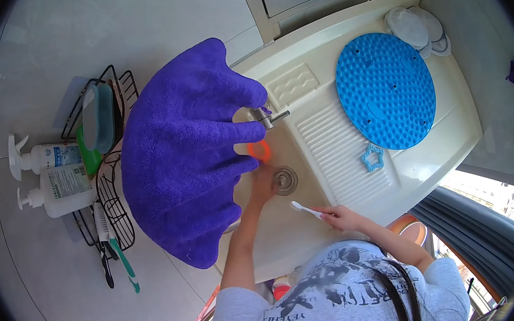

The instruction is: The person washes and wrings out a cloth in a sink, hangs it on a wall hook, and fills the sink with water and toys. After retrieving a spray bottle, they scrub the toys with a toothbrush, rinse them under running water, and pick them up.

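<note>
My right hand is closed round the handle of a white toothbrush, whose bristle end points left over the sink basin. Inside the basin, beside the round metal drain, my left hand is smeared by motion. An orange ring-like thing lies at its fingertips; whether the fingers grip it I cannot tell. A big purple cloth hangs in front of the basin's left part and hides some of it. The metal tap sticks out from behind the cloth.
A blue round bumpy mat and a blue star-shaped piece lie on the ribbed washboard side. White mesh-like pieces sit in the far corner. On the left wall, a black wire rack carries pump bottles and brushes.
</note>
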### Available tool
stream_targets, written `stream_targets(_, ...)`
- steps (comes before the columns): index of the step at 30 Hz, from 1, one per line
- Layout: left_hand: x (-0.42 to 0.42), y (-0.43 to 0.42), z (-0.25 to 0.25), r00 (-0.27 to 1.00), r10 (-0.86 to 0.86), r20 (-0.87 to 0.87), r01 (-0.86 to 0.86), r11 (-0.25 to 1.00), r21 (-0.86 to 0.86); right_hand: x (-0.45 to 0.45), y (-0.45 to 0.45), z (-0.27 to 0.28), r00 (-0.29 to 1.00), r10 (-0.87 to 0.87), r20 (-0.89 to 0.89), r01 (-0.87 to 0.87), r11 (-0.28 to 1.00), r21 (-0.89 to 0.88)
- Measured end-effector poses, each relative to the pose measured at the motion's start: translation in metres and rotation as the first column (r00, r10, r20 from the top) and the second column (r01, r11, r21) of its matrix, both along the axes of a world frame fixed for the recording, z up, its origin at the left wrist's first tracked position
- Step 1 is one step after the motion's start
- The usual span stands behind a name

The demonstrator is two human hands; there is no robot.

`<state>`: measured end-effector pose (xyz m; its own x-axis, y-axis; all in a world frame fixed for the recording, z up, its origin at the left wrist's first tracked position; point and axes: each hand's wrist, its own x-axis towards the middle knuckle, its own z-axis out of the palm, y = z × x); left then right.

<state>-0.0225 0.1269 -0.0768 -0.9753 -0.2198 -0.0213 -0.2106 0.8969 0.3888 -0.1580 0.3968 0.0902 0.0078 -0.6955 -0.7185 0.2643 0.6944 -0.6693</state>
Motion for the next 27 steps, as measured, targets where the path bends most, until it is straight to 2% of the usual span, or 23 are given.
stream_targets(2,0.009,-0.035,-0.005,0.960,-0.260,0.100,0.243,0.958,0.154,0.005,0.003,0.000,1.000,-0.005,0.014,0.005,1.000,0.004)
stream_targets(4,0.015,-0.046,-0.013,0.972,-0.140,0.189,0.112,0.982,0.152,0.003,0.001,-0.001,1.000,-0.004,0.001,0.004,1.000,-0.009)
stream_targets(5,0.020,-0.041,-0.017,0.967,0.116,0.226,-0.131,0.990,0.055,0.003,0.001,-0.001,1.000,-0.013,0.017,0.014,1.000,-0.006)
stream_targets(6,0.018,-0.033,-0.024,0.933,0.308,0.184,-0.303,0.951,-0.056,0.003,0.002,-0.002,0.999,-0.025,0.032,0.026,1.000,-0.005)
stream_targets(7,0.013,-0.024,-0.026,0.863,0.489,0.126,-0.473,0.870,-0.137,0.004,0.002,-0.003,0.998,-0.038,0.050,0.038,0.999,-0.002)
stream_targets(8,0.000,0.000,-0.031,0.805,0.593,0.007,-0.579,0.788,-0.208,0.005,0.000,-0.003,0.998,-0.036,0.045,0.037,0.999,-0.011)
stream_targets(10,-0.005,0.021,-0.021,0.894,0.443,-0.069,-0.448,0.876,-0.181,0.003,0.002,-0.002,0.999,-0.017,0.031,0.017,1.000,-0.018)
stream_targets(11,-0.004,0.018,-0.011,0.986,0.160,-0.047,-0.164,0.982,-0.097,0.002,0.001,-0.001,0.999,-0.016,0.035,0.017,1.000,-0.016)
stream_targets(12,-0.002,0.012,-0.004,0.989,-0.142,-0.051,0.142,0.990,-0.011,0.001,0.001,0.000,0.999,-0.020,0.038,0.020,1.000,-0.015)
stream_targets(14,0.010,-0.030,-0.024,0.928,-0.116,0.355,0.145,0.988,-0.057,0.002,0.002,0.001,0.999,-0.028,0.036,0.028,0.999,-0.022)
stream_targets(15,0.010,-0.035,-0.018,0.933,0.029,0.358,-0.018,0.999,-0.033,0.002,0.002,0.001,0.999,-0.030,0.028,0.031,0.999,-0.035)
stream_targets(16,0.009,-0.039,-0.012,0.920,0.174,0.352,-0.183,0.983,-0.008,0.001,0.002,0.001,0.999,-0.031,0.021,0.032,0.998,-0.049)
stream_targets(17,0.010,-0.038,-0.007,0.874,0.452,0.178,-0.476,0.870,0.127,0.000,0.001,0.000,0.999,-0.031,0.028,0.032,0.999,-0.041)
stream_targets(19,0.008,-0.032,-0.012,0.799,0.601,-0.027,-0.595,0.796,0.114,0.000,0.001,0.000,0.998,-0.032,0.045,0.033,0.999,-0.023)
stream_targets(20,0.002,-0.025,-0.022,0.877,0.476,-0.071,-0.481,0.872,-0.088,0.000,0.001,0.000,0.998,-0.031,0.054,0.032,0.999,-0.018)
stream_targets(21,0.000,-0.021,-0.030,0.938,0.338,-0.081,-0.347,0.893,-0.288,0.000,0.002,-0.001,0.998,-0.027,0.065,0.028,1.000,-0.011)
stream_targets(22,-0.007,-0.019,-0.012,0.900,0.372,0.228,-0.400,0.912,0.093,-0.001,0.002,-0.001,0.997,-0.026,0.077,0.026,1.000,-0.004)
stream_targets(23,-0.013,-0.020,0.008,0.823,0.257,0.507,-0.498,0.754,0.428,-0.002,0.002,-0.003,0.996,-0.035,0.079,0.036,0.999,-0.006)
stream_targets(24,-0.019,-0.024,0.025,0.720,0.020,0.693,-0.622,0.460,0.634,-0.001,0.002,-0.006,0.995,-0.049,0.084,0.050,0.999,-0.005)
stream_targets(27,0.000,-0.067,0.012,0.780,0.146,0.608,-0.614,0.365,0.700,0.000,0.005,-0.004,0.995,-0.061,0.079,0.062,0.998,-0.011)
